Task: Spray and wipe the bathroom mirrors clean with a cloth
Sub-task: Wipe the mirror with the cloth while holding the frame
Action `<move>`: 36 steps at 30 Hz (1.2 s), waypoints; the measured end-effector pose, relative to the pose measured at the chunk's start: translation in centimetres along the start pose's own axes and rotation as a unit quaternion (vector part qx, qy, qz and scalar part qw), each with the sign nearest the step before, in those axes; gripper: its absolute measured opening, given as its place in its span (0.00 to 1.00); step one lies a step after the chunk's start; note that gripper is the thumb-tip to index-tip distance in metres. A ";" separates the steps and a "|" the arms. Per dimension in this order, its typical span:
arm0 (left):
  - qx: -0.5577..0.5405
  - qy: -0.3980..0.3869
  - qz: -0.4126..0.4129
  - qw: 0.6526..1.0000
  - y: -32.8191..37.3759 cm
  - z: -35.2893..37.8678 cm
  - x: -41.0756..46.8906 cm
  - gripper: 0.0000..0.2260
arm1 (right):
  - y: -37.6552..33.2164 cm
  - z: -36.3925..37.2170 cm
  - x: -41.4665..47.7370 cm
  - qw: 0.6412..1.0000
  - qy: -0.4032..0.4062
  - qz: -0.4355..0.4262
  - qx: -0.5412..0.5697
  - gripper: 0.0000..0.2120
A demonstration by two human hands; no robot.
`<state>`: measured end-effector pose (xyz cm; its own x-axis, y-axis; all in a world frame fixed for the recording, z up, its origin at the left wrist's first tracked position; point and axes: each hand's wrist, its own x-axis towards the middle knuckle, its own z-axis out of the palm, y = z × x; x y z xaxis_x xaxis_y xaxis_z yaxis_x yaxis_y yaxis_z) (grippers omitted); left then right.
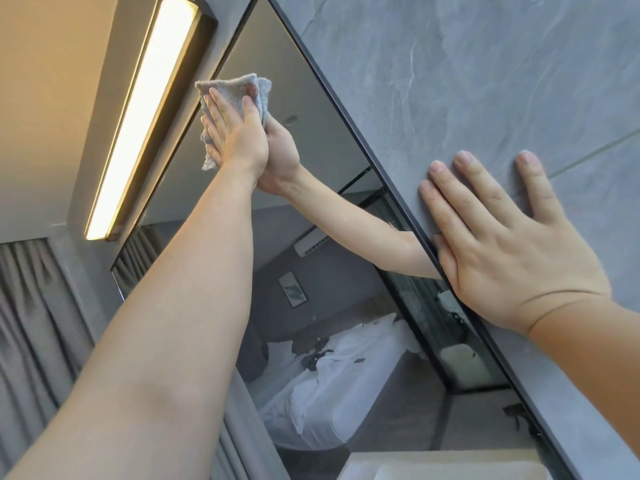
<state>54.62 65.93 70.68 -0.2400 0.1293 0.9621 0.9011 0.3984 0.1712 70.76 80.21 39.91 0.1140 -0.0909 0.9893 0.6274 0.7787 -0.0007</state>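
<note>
A dark-framed mirror runs up the wall in the tilted head view. Near its upper left part, my left hand presses a light grey cloth flat against the glass, arm stretched far up. The cloth bunches out above and to the left of my fingers. My hand's reflection meets it in the glass. My right hand lies flat with fingers spread on the grey stone wall just right of the mirror's frame, holding nothing. No spray bottle is in view.
A long lit lamp bar hangs left of the mirror, close to the cloth. Grey curtains hang at the lower left. The mirror reflects a bed with white sheets, a wall picture and an air conditioner.
</note>
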 end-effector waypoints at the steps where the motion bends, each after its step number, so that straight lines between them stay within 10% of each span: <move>1: 0.000 -0.001 -0.005 1.000 0.0 -0.1 0.1 0.30 | -0.1 0.0 0.0 1.000 0.000 0.000 0.000 0.27; 21: 0.023 0.020 -0.079 0.996 -0.1 -0.2 -0.3 0.28 | -0.1 -0.3 0.1 1.000 -0.014 -0.007 -0.013 0.28; 36: 0.084 -0.005 0.184 0.979 4.7 2.9 -6.5 0.30 | -0.4 -0.9 0.3 0.999 -0.030 0.007 -0.021 0.27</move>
<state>59.36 69.56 64.58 0.0856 0.2999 0.9501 0.8557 0.4663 -0.2243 71.23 79.37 40.06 0.0769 -0.0410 0.9962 0.6580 0.7527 -0.0198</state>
